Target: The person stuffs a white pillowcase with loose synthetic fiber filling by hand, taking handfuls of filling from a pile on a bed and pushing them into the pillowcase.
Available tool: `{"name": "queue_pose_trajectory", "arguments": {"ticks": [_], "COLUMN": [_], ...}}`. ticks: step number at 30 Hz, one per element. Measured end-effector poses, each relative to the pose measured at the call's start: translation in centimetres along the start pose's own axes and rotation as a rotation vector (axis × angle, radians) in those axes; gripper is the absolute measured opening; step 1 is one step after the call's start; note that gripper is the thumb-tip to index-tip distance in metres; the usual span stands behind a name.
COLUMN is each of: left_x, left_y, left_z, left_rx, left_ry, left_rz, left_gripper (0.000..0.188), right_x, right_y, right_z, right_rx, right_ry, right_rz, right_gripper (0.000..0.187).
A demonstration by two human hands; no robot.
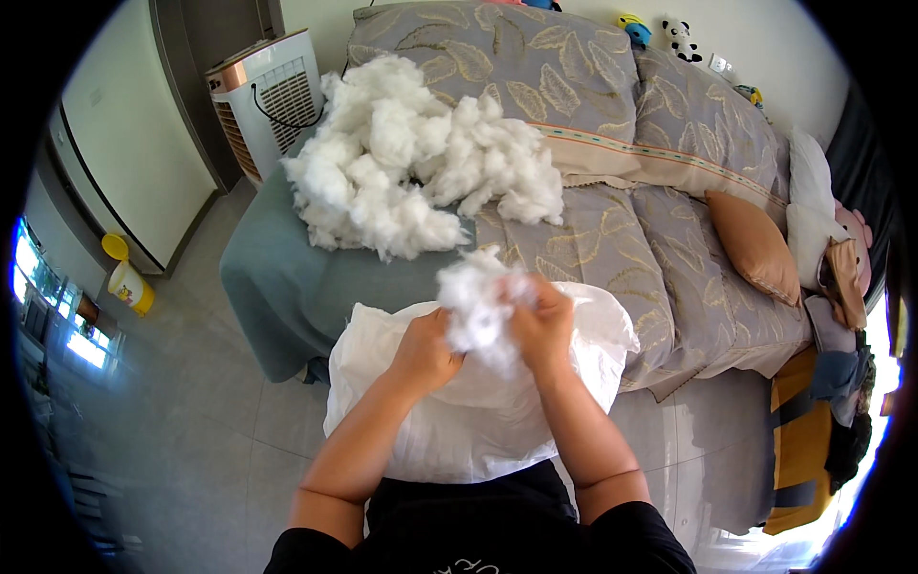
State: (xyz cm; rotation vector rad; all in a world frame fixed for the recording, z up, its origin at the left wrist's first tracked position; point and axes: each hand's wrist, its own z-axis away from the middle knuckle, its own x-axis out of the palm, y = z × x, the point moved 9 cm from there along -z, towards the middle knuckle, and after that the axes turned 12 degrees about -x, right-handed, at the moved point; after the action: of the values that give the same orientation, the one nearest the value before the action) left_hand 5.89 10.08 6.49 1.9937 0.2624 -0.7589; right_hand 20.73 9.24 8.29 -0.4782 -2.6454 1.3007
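Note:
A clump of white fibre stuffing is gripped between both my hands above a white pillow case that rests against my lap and the bed edge. My left hand holds the clump's left side at the case's mouth. My right hand pinches its right side. A big heap of the same white stuffing lies on the bed beyond, apart from my hands.
The bed has a grey-green sheet and a leaf-patterned grey cover. A tan cushion and other pillows lie at the right. A white air cooler stands at the bed's far left. A yellow pot sits on the grey tiled floor.

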Motion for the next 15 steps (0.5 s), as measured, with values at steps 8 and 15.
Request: {"name": "queue_pose_trajectory", "arguments": {"ticks": [8, 15], "left_x": [-0.4, -1.3], "left_y": [-1.5, 1.2], "left_z": [-0.4, -1.0], "left_rx": [-0.021, -0.144], "left_ry": [-0.004, 0.106], "left_rz": [-0.142, 0.111], "left_gripper": [0.032, 0.021], "right_x": [-4.1, 2.0], "right_y": [-0.9, -4.1], "right_z": [-1.1, 0.6], "right_rx": [-0.027, -0.381], "right_ry": [0.261, -0.156], "right_rz": [-0.165, 0.098], "right_gripper": [0.007, 0.016]}}
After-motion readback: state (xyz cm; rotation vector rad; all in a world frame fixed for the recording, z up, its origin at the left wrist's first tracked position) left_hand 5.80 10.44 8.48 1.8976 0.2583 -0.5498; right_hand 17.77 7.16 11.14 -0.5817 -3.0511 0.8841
